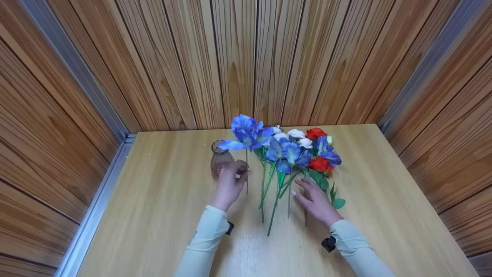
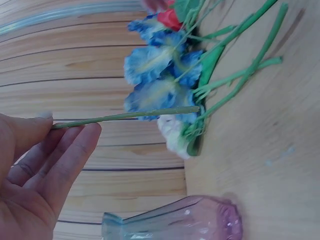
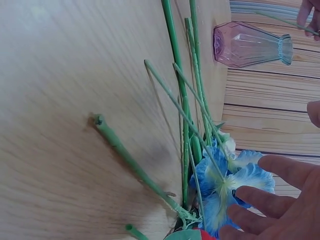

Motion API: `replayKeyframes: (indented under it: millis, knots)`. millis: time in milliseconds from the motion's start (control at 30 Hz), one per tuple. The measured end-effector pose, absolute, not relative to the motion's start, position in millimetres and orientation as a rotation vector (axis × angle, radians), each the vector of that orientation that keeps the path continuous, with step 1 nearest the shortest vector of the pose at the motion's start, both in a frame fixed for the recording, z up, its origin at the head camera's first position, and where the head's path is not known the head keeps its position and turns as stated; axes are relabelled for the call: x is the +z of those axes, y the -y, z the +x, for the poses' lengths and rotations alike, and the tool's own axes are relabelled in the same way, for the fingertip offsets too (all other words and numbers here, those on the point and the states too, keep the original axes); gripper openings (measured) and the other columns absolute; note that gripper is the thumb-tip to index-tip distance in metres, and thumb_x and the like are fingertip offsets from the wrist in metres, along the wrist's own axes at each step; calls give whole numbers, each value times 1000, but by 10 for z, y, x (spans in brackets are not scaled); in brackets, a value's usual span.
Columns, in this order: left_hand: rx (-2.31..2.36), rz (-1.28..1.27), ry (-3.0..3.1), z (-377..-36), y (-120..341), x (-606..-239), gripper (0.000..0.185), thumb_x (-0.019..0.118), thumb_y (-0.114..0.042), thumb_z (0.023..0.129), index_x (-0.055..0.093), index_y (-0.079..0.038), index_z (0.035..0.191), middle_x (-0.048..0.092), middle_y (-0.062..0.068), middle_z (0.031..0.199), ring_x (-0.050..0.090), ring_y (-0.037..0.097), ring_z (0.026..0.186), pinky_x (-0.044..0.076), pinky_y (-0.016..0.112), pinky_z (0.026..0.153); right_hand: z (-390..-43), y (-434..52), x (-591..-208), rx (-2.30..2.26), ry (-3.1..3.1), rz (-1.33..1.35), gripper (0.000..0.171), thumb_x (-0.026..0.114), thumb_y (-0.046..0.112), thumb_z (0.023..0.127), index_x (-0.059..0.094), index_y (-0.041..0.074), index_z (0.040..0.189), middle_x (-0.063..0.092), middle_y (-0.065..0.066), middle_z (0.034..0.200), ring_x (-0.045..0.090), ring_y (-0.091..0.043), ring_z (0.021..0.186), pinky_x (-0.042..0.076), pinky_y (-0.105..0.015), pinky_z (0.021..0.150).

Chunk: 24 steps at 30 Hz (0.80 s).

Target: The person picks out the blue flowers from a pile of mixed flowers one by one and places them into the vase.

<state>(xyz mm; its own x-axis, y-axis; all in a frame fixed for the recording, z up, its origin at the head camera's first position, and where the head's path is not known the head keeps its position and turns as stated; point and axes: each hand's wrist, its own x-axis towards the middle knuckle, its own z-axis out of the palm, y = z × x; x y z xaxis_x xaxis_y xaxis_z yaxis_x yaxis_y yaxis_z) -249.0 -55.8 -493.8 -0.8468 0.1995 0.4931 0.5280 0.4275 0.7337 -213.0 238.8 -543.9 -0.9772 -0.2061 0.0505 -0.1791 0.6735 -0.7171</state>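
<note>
I have one blue flower (image 1: 247,134) lifted off the desk (image 1: 161,215), its thin green stem (image 2: 125,116) pinched between the thumb and fingertips of my left hand (image 1: 229,184), bloom up and stem hanging roughly upright, just beside the glass vase (image 1: 220,158). The vase stands on the desk behind and to the left of that hand, pink-tinted at the belly and clearer toward the mouth, and I see nothing in it from the head view. So I judge this to be the step of carrying a single stem toward the vase, with the insertion not yet done. The next move, as I read it, calls for raising the flower until the stem's lower end clears the rim, lining it over the narrow mouth, then lowering it in; the mouth is small and the stem slender and springy, so the aim has to be careful, and the light vase could tip if the stem catches its rim. My right hand (image 1: 316,201) lies with fingers spread and relaxed, holding nothing, its fingertips at the stems of the remaining bunch (image 1: 298,154) of blue, white and red flowers lying flat on the desk, well placed to steady them or pick the following one. Wooden wall panels (image 1: 238,57) enclose the desk on three sides.
</note>
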Motion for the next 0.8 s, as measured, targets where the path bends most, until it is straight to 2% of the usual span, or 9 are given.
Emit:
replayKeyframes:
  millis: [300, 433, 800]
  knots:
    - [-1387, -610, 2268, -2594, 691, -4752, 8, 67, 0, 87, 64, -5, 93, 68, 5, 87, 64, 13, 78, 55, 25, 69, -2123, -2425, -5463, -1219, -2852, -332, 62, 57, 49, 93, 48, 9, 140, 36, -18, 148, 31, -39, 135, 26, -58, 107]
    - [-1402, -630, 2222, -2645, 714, -4677, 7, 66, 1, 87, 62, -4, 91, 67, 6, 85, 65, 15, 77, 55, 28, 68, -2113, -2441, -5488, -1216, -2859, -340, 59, 58, 44, 94, 49, 7, 139, 37, -18, 147, 33, -39, 134, 27, -58, 107]
    - [-1385, -618, 2243, -2717, 793, -4530, 5, 64, -1, 90, 63, -3, 95, 66, 5, 88, 64, 16, 80, 55, 28, 70, -2102, -2473, -5488, -1239, -2868, -349, 59, 57, 45, 94, 51, 6, 137, 37, -20, 146, 32, -40, 134, 26, -60, 106]
